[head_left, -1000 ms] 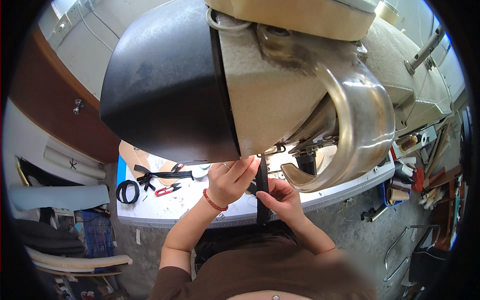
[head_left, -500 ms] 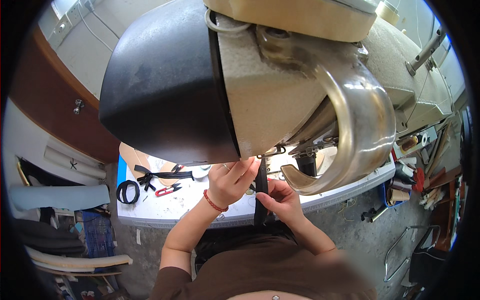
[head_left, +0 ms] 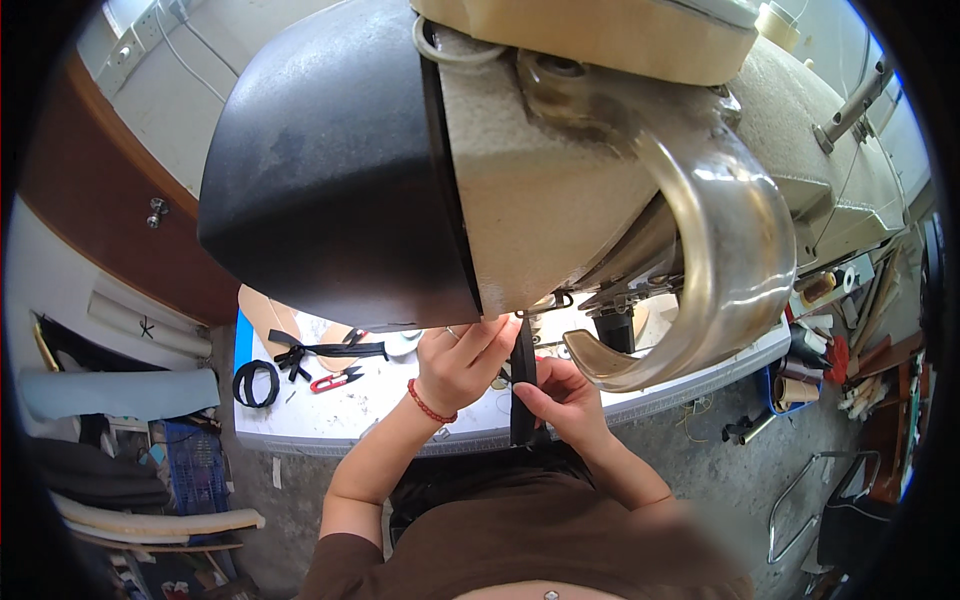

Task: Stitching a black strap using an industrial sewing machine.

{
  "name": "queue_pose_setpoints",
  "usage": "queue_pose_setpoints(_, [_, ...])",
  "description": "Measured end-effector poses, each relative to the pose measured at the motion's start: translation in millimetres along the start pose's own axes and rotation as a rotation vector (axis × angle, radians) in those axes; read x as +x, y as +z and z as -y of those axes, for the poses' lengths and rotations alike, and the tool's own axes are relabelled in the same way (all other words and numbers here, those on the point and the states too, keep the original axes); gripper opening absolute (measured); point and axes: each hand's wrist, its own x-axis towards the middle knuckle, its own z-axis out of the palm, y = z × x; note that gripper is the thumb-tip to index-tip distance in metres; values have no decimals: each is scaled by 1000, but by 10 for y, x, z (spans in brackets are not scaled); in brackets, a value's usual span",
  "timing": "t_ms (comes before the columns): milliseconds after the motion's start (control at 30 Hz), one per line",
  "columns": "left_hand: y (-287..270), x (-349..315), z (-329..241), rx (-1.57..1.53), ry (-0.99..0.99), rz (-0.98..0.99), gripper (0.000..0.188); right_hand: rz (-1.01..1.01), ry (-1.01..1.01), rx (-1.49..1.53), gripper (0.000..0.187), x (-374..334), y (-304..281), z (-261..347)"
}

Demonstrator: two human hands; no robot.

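A black fabric strip [head_left: 523,395] runs from beneath the head of a sewing machine [head_left: 545,210] down toward the table's front edge. My right hand [head_left: 566,398] pinches it between thumb and fingers, partway along its length. Close under the machine's head, my left hand [head_left: 465,362] has its fingers bent together at the strip's upper part; the fingertips are partly hidden there, and I cannot make out whether they grip it or only press on it. The needle area is largely covered by the machine's body and a curved clear guard [head_left: 735,250].
Left on the white table [head_left: 330,425] lie red-handled thread snips [head_left: 336,380], black straps [head_left: 345,350] and a coiled black band [head_left: 256,384]. A blue bin [head_left: 797,388] with rolls stands at the right. Stacked material [head_left: 120,395] fills the left side.
The lower part of the black strip has straightened and now hangs flatter below my right hand. My right hand has shifted only slightly, and the left stays in place.
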Motion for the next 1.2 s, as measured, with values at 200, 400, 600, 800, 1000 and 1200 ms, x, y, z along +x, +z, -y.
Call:
queue_pose_setpoints(200, [-24, 35, -13, 34, 19, 11, 14, -9, -4, 0, 23, 0, 5, 7])
queue_pose_setpoints(400, [-32, 14, -19, -35, -25, 53, 14, -17, -5, -21, 25, 4, -11, -5])
queue_pose_setpoints(600, [-38, 55, -21, -30, 1, -11, 13, -33, 8, -12, 25, 6, 0, 12])
queue_pose_setpoints(800, [-47, 95, -55, -17, -15, -42, 14, -32, -10, -17, 24, 21, -9, 8])
queue_pose_setpoints(1000, [-41, 88, -44, -18, -6, -47, 15, -50, 24, 2, 23, 22, 25, 53])
queue_pose_setpoints(1200, [-28, 77, -30, 49, 46, -52, 14, -42, 15, 4, 22, 30, -11, 5])
